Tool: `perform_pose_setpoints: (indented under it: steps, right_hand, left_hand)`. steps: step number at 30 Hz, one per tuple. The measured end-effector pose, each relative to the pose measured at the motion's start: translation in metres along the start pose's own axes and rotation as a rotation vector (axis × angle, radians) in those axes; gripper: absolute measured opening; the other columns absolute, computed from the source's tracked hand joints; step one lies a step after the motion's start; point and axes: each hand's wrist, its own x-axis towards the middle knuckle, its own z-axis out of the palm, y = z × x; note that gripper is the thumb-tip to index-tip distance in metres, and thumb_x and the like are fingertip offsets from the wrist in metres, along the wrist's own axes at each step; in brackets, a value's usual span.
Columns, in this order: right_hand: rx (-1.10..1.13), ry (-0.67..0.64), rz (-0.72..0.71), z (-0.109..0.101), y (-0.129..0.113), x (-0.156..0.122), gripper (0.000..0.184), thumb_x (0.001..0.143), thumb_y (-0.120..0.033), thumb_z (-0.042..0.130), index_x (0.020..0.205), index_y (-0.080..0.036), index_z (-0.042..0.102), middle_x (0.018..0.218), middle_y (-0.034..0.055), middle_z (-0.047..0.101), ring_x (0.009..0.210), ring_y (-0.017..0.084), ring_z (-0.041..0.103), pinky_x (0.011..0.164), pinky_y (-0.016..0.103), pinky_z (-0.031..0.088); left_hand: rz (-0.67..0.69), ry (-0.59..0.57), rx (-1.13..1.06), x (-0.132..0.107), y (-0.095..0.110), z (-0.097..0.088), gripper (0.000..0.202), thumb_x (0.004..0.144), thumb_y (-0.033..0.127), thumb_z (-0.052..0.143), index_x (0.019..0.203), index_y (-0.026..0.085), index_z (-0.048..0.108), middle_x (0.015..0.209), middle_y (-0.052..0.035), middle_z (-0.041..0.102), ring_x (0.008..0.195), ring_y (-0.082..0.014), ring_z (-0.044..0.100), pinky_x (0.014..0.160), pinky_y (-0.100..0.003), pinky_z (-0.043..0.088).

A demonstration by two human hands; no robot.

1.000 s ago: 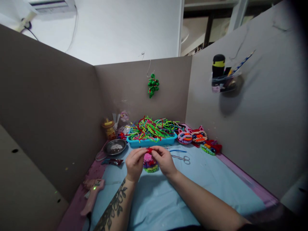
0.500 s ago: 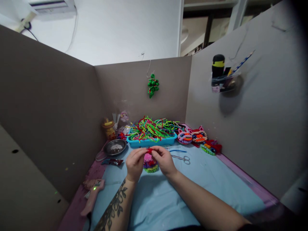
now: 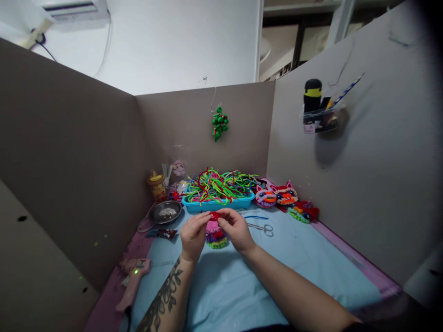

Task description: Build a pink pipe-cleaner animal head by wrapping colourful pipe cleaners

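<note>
Between my two hands is a small fuzzy pipe-cleaner figure (image 3: 216,234), red at the top, then pink, purple and yellow-green at the bottom. My left hand (image 3: 194,235) pinches its red top from the left, with thumb and fingers bent together. From the right, my right hand (image 3: 237,230) grips the same red part with thumb and fingertips. The fingers hide the edges of the figure. Just right of my right hand lie scissors (image 3: 266,229) and a blue pipe cleaner (image 3: 256,217).
A blue tray (image 3: 218,204) heaped with colourful pipe cleaners stands behind. Finished fuzzy faces (image 3: 266,197) sit at the right. On the left are a metal dish (image 3: 165,212), a jar (image 3: 157,186) and a pink glue gun (image 3: 133,283). Grey panels (image 3: 207,110) enclose the table.
Both hands stay almost in place on the figure. Its red top has turned slightly, and a little more of it shows between the fingers.
</note>
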Motion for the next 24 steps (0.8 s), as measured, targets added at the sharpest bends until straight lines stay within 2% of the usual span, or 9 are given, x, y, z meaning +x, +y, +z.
perform_pose_setpoints:
  steps: [3, 8, 12, 16, 24]
  right_hand:
    - [-0.05, -0.013, -0.045, -0.0022, -0.0024, 0.001, 0.016, 0.075, -0.027, 0.064, 0.088, -0.019, 0.063, 0.084, 0.0037, 0.065, 0.076, 0.015, 0.059, 0.073, 0.028, 0.048]
    - [-0.041, -0.022, -0.038, -0.005, -0.0021, 0.0032, 0.023, 0.073, -0.027, 0.066, 0.095, -0.02, 0.062, 0.089, 0.004, 0.064, 0.08, 0.017, 0.059, 0.071, 0.028, 0.049]
    - [-0.041, -0.09, -0.031, -0.0077, -0.0023, 0.0053, 0.027, 0.073, -0.028, 0.066, 0.099, -0.021, 0.064, 0.094, 0.0046, 0.064, 0.083, 0.017, 0.059, 0.073, 0.029, 0.049]
    - [-0.043, -0.146, -0.049, -0.0098, -0.0041, 0.0066, 0.018, 0.075, -0.027, 0.064, 0.092, -0.02, 0.065, 0.089, 0.0038, 0.063, 0.081, 0.016, 0.058, 0.073, 0.028, 0.048]
    - [0.053, -0.174, -0.01, -0.0092, -0.0042, 0.0073, 0.017, 0.072, -0.026, 0.067, 0.088, -0.02, 0.065, 0.079, 0.0015, 0.061, 0.074, 0.014, 0.055, 0.066, 0.024, 0.046]
  left_hand:
    - [0.001, -0.006, -0.021, -0.0001, -0.0006, 0.0, 0.02, 0.082, 0.011, 0.056, 0.094, 0.022, 0.068, 0.095, -0.0054, 0.071, 0.09, -0.0168, 0.066, 0.081, -0.033, 0.053]
    - [0.02, -0.016, -0.033, 0.0006, 0.0015, -0.0012, 0.023, 0.081, 0.009, 0.056, 0.094, 0.022, 0.068, 0.096, -0.0047, 0.071, 0.091, -0.0164, 0.065, 0.082, -0.032, 0.053]
    - [0.036, -0.026, -0.016, 0.001, 0.0026, -0.0018, 0.023, 0.08, 0.008, 0.056, 0.095, 0.023, 0.068, 0.095, -0.0047, 0.071, 0.091, -0.0164, 0.065, 0.082, -0.032, 0.052]
    - [0.053, -0.025, -0.025, 0.0014, 0.0021, -0.0015, 0.023, 0.08, 0.008, 0.055, 0.094, 0.022, 0.068, 0.094, -0.0045, 0.071, 0.089, -0.0164, 0.066, 0.081, -0.032, 0.052]
    - [0.059, -0.027, -0.049, 0.0013, 0.0018, -0.0015, 0.027, 0.079, 0.005, 0.056, 0.095, 0.023, 0.067, 0.095, -0.0042, 0.071, 0.09, -0.0163, 0.065, 0.081, -0.032, 0.052]
